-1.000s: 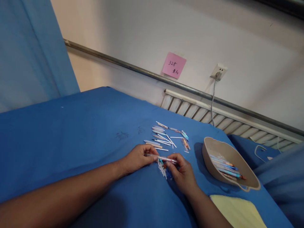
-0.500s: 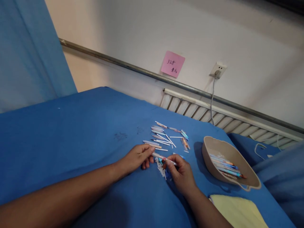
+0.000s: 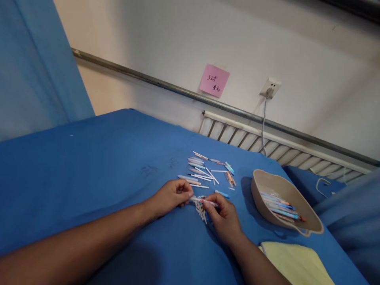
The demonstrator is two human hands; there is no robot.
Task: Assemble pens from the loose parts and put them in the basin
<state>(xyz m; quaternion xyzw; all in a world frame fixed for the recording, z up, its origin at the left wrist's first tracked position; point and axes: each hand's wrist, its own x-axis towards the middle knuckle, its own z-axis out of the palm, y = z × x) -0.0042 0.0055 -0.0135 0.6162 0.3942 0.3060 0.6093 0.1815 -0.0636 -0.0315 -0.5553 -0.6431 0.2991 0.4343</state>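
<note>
Both my hands meet over a blue cloth (image 3: 97,158). My right hand (image 3: 224,215) pinches a thin pen (image 3: 204,201) with a red and white barrel. My left hand (image 3: 170,196) has its fingers curled and pinched at the pen's left end. A small heap of white pen parts (image 3: 202,213) lies just under the hands. Beyond them lies a scatter of pens and refills (image 3: 208,170). One blue pen part (image 3: 222,194) rests alone to the right of my fingers.
A beige oval basket (image 3: 267,186) holding several pens stands at the right. A yellow cloth (image 3: 293,265) lies near the front right corner. Behind the table are a radiator, a wall socket (image 3: 270,87) with a cable, and a pink note (image 3: 214,80).
My left hand left the pen, then closed back on its left end. The right hand kept hold of the pen and shifted slightly left. The view drifted a little.
</note>
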